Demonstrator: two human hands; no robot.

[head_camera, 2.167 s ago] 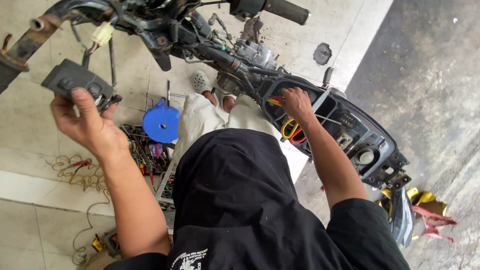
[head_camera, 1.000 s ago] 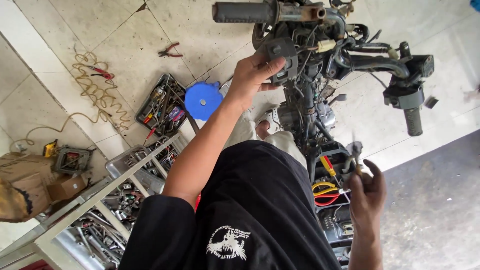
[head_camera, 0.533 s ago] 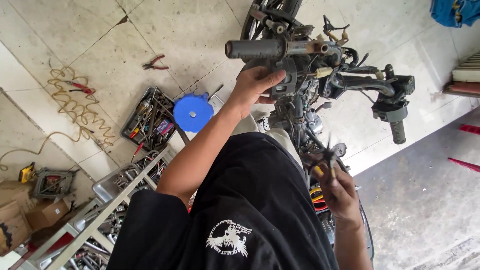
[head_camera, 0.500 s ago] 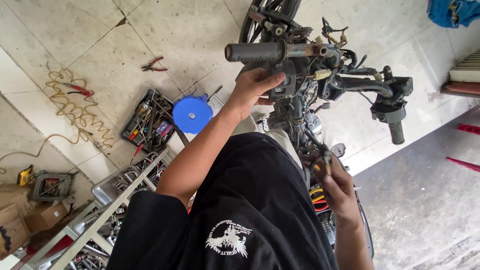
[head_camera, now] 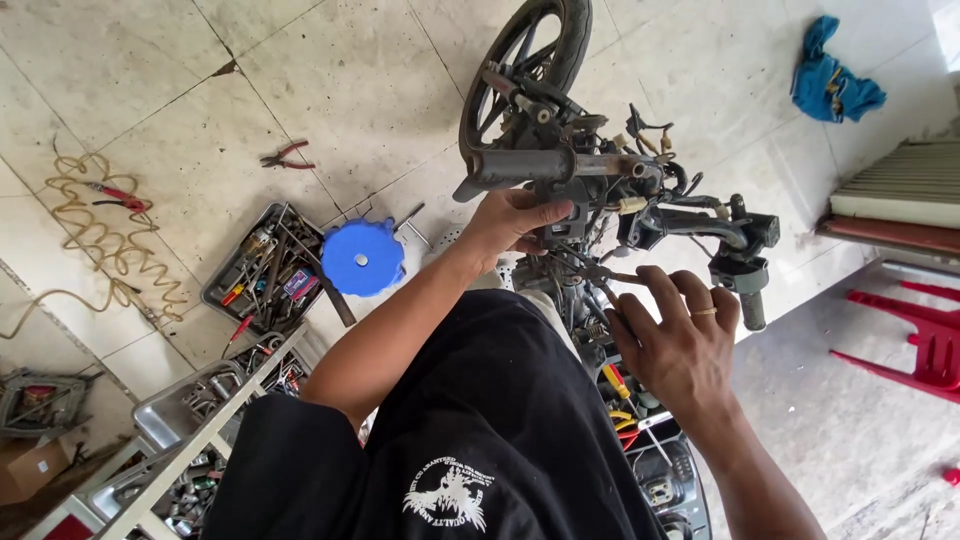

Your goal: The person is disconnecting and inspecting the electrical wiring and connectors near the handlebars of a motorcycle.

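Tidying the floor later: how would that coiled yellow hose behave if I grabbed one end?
The coiled yellow hose would probably flop and stretch, since its loops lie loose and uneven. It looks light for its length. Its trailing end may snag on the red-handled tool lying across it.

Floor: large pale beige stone tiles with dark grout lines, scuffed and stained; at the right edge a darker grey concrete strip begins.
Furniture: a red plastic chair lies on the concrete at the right; a white metal-framed rack with steel trays of loose parts stands at lower left.
Right edge: a stack of pale corrugated sheets over a reddish board.
Floor clutter: a crumpled blue cloth at upper right; a coiled tan air hose at left; red-handled pliers; a grey tool tray; a round blue plastic lid.
Light: even daylight, soft shadows.
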